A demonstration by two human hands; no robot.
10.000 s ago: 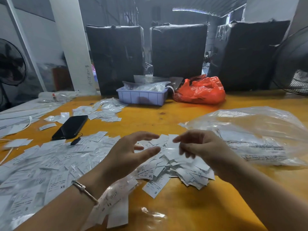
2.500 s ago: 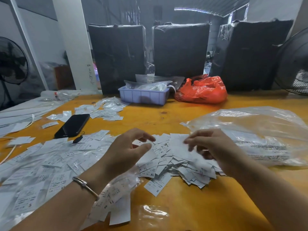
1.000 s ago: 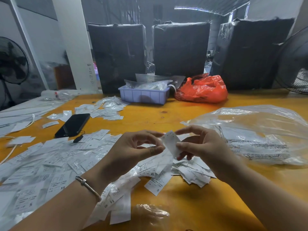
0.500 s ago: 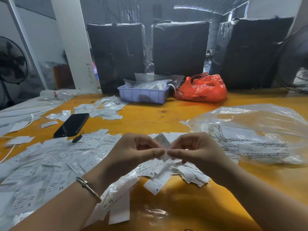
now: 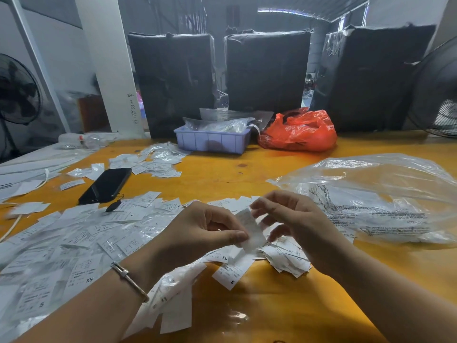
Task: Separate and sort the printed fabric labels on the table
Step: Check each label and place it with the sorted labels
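Observation:
A white printed label [image 5: 251,231] is held upright just above a small heap of labels [image 5: 284,254] on the yellow table [image 5: 272,308]. My left hand [image 5: 197,233] pinches its lower edge between thumb and fingers. My right hand [image 5: 301,224] has its blurred fingertips at the label's top edge and seems to pinch it. A wide spread of labels marked XS, S and M [image 5: 74,241] covers the table to the left. Several labels [image 5: 173,303] lie under my left forearm.
A large clear plastic bag [image 5: 371,194] lies at the right. A black phone [image 5: 106,184] sits at the left, with another label group [image 5: 153,162] behind it. A blue tray [image 5: 212,142] and a red bag [image 5: 299,131] stand at the back before black wrapped bundles [image 5: 267,70].
Both hands reached into the heap, lifted one label and pinched it together. Now they have drawn slightly apart, with the label stretched upright between them.

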